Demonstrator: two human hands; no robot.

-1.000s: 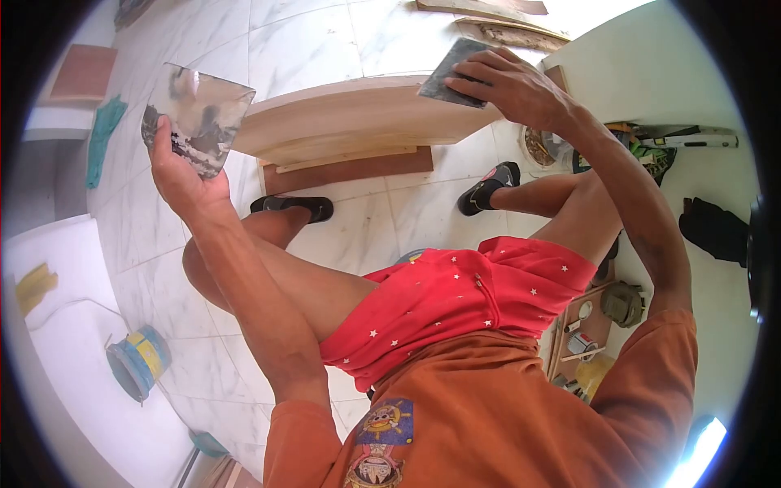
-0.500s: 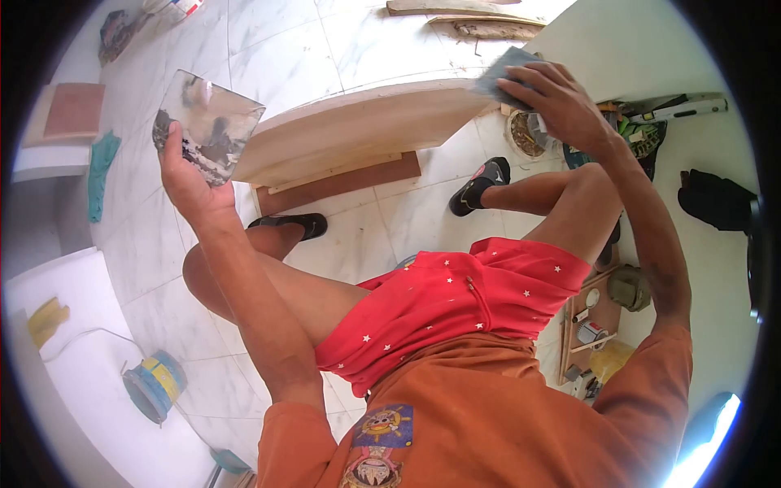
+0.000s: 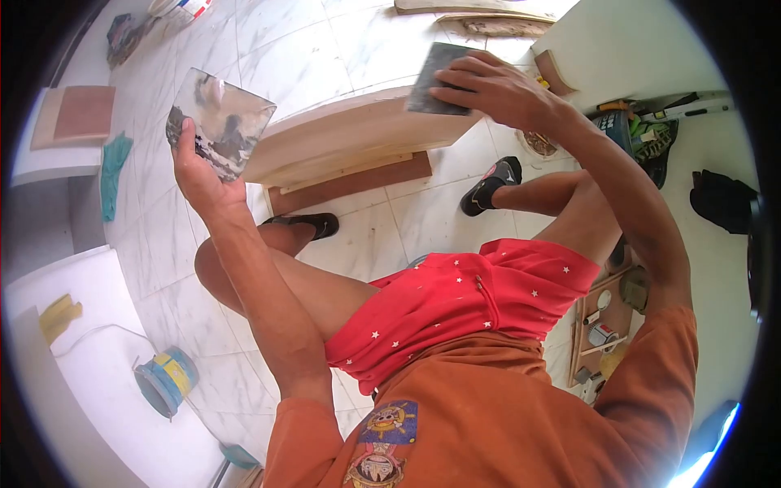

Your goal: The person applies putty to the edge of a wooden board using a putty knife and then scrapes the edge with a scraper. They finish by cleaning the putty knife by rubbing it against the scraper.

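Observation:
My left hand grips a clear flat plate smeared with dark and pale paste, its thumb lying over the near edge. In my right hand is a dark grey rectangular flat sheet, with the fingers spread across its top. That sheet overlaps the right end of a pale wooden panel, which stands on edge between my feet. The plate is beside the panel's left end. A brown wooden strip runs along the floor at the panel's base.
Wood scraps lie on the tiled floor ahead. To the right are a tub and a bag of tools. On the left, a blue bucket and a teal cloth are near white ledges.
My right hand has moved left along the panel with the grey sheet, from beyond its right end to over it. My left hand still holds the plate; the view has shifted slightly.

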